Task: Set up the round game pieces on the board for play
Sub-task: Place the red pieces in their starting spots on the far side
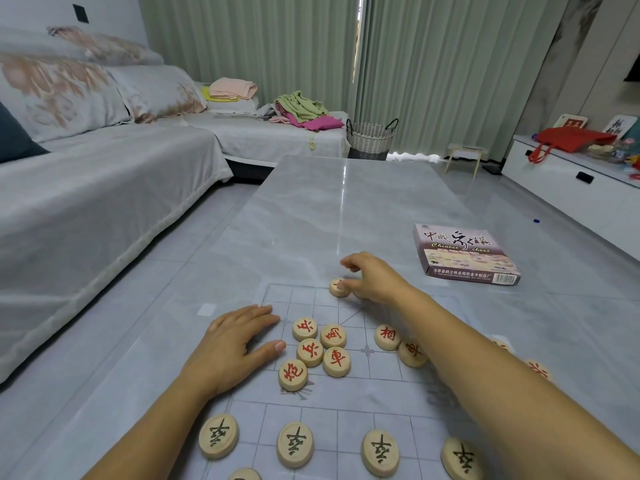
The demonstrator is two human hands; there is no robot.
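Head view: pale round wooden disc (338, 288) on the far edge line of the thin translucent grid-printed board sheet (381, 393), pinched at its rim by the curled fingers (353, 282) of the right hand (373, 279). Probably light, rigid, smooth-faced; likely to slide on the slick sheet, so best taken by the rim between thumb and fingertips and set down flat. Left hand (235, 344) flat, straight-fingered, on the board's left edge, holding nothing. Nearer: cluster of red-marked discs (320, 351), then row of black-marked discs (295, 444). Beyond, right: purple cardboard game box (464, 254) on the grey marble-look worktop (329, 209).
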